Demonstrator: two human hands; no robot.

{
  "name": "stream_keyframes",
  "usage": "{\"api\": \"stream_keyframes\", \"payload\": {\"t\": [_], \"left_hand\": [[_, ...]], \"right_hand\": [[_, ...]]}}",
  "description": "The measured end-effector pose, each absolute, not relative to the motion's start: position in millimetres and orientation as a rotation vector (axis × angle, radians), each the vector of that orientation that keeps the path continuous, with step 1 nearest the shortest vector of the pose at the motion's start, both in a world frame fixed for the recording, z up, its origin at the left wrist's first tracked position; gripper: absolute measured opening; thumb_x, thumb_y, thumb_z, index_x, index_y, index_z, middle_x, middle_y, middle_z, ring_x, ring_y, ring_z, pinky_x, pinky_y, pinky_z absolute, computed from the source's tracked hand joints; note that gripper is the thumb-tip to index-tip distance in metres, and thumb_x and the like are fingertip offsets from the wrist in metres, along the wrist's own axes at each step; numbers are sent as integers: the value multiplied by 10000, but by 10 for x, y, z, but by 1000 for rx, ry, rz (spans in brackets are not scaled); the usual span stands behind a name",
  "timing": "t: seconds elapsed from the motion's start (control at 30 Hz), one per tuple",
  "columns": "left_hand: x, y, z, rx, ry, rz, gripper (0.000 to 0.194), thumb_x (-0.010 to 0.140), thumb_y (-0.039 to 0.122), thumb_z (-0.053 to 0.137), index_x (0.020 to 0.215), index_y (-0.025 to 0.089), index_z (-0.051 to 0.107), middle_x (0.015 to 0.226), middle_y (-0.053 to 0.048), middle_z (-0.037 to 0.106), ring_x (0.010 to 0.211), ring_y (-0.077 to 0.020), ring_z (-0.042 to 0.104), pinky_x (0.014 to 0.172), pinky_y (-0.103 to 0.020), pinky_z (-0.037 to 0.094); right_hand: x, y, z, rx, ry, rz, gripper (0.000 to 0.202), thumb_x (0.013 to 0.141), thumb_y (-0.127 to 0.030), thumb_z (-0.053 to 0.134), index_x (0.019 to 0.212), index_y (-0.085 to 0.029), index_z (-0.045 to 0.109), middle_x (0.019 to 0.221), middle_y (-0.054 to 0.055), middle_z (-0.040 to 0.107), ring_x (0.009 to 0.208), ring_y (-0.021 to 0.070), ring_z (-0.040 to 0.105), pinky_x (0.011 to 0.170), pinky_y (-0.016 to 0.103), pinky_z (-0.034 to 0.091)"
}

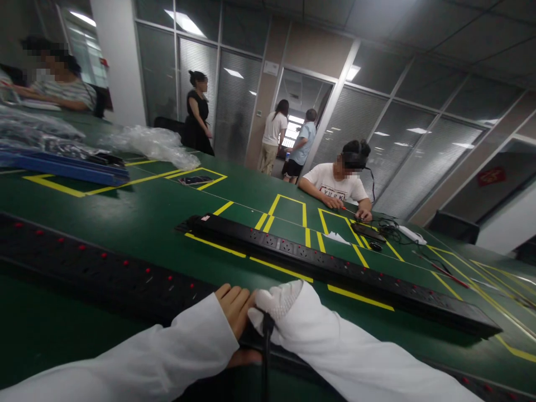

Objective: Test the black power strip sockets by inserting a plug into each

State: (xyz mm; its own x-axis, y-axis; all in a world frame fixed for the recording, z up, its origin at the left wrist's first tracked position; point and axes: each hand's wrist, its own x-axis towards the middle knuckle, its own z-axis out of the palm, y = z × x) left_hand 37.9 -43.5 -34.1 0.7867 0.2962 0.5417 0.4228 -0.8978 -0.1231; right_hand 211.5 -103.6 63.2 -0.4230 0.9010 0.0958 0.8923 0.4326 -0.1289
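At the lower middle, my left hand (237, 307), bare below a white sleeve, is wrapped over a long black power strip (125, 279) with red switches, close to the near side of the table. Right beside it, my right hand (276, 308) wears a white dotted glove and is closed around the top of a black cable (265, 357) that hangs down. The two hands touch. Beyond them a second long black power strip (314, 257) lies across the green table.
The green table (146, 206) carries yellow tape marks. At the left are clear plastic bags (154, 146) and a blue rail (62, 163). A seated person (339, 181) works across the table near cables (389, 230). Other people are farther back.
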Motion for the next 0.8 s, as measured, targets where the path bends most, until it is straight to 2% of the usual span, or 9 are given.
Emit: {"api": "stream_keyframes", "payload": {"t": [0.1, 0.17, 0.27, 0.37, 0.47, 0.63, 0.73, 0.8], "left_hand": [[379, -437, -357, -2763, -603, -752, 760, 762, 671, 435, 1186, 46, 516, 911, -119, 588, 760, -264, 520, 666, -418, 337], [377, -443, -347, -2778, -641, -693, 782, 710, 642, 511, 1226, 55, 495, 955, -125, 589, 788, -269, 525, 684, -417, 341], [374, -459, -308, -2776, -672, -607, 742, 687, 528, 586, 1285, 106, 463, 951, -106, 595, 782, -262, 534, 671, -401, 344], [373, -472, -281, -2750, -666, -593, 724, 718, 528, 568, 1320, 147, 435, 940, -107, 596, 778, -273, 543, 655, -404, 346], [376, -469, -290, -2732, -648, -606, 755, 711, 578, 580, 1319, 153, 435, 946, -119, 595, 795, -289, 547, 654, -408, 354], [405, -452, -353, -2617, -648, -632, 408, 850, 254, 522, 1250, 178, 496, 919, -100, 614, 755, -242, 565, 671, -388, 369], [440, -461, -380, -2550, -643, -711, 366, 860, 95, 454, 1212, 176, 514, 885, -94, 626, 737, -233, 575, 679, -391, 383], [466, -470, -393, -2497, -666, -801, 347, 868, 53, 419, 1165, 184, 542, 862, -87, 630, 730, -227, 579, 684, -392, 392]], "right_hand": [[2026, -1200, 590, -1597, -2554, -148, 293, 907, -391, 475, 1026, -139, 566, 870, 28, 598, 702, 110, 565, 635, 271, 473], [1958, -1293, 543, -1599, -2552, -291, 232, 913, -301, 456, 1039, -138, 562, 793, 38, 607, 648, 122, 563, 561, 248, 405], [1886, -1349, 458, -1577, -2509, -693, 182, 854, -185, 477, 1017, -147, 549, 683, 41, 601, 554, 149, 561, 489, 255, 281], [1888, -1310, 376, -1494, -2448, -1041, 168, 788, -216, 530, 948, -164, 523, 623, 5, 563, 474, 147, 520, 479, 268, 243], [1938, -1259, 322, -1452, -2479, -1083, 183, 779, -247, 529, 943, -168, 508, 633, 0, 564, 473, 147, 513, 492, 269, 246], [1936, -1278, 244, -1483, -2385, -1086, 221, 779, -285, 541, 974, -189, 502, 644, 4, 577, 479, 142, 509, 499, 263, 210], [1909, -1283, 130, -1489, -2259, -1131, 173, 769, -216, 540, 939, -197, 510, 606, -5, 561, 465, 145, 498, 505, 263, 220], [1926, -1247, 21, -1502, -2223, -1107, 104, 770, -191, 537, 871, -207, 520, 598, -5, 557, 474, 149, 505, 507, 265, 242]]}}
